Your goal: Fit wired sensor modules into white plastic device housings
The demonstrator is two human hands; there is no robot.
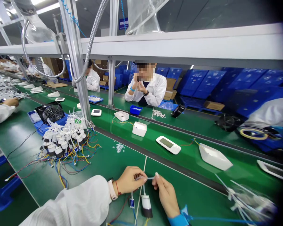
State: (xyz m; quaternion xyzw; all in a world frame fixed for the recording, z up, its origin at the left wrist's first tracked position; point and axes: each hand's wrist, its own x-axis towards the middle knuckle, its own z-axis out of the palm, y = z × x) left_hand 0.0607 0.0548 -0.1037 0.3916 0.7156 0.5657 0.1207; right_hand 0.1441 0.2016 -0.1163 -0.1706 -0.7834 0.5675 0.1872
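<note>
A thin white tube (151, 178) stretches between my two hands. My left hand (131, 180) pinches one part of it, with fingers curled. At the other side, the thumb and fingertips of my right hand (166, 194) close on its end. Below them a small white-and-black cylindrical part (146, 205), perhaps a small pump, hangs or rests near the table with a tube rising from its top. Beside it is a small blue board (131, 203) with coloured wires. Whether the held tube joins the cylindrical part is hidden by my left fingers.
Left of my hands lies a heap of similar parts (61, 139) with tubes and wires, by a black fan (50, 112). Small clear rings (119, 147) are scattered ahead. White housings (139, 129) and a display unit (168, 144) sit on the green belt. A co-worker (147, 84) sits opposite.
</note>
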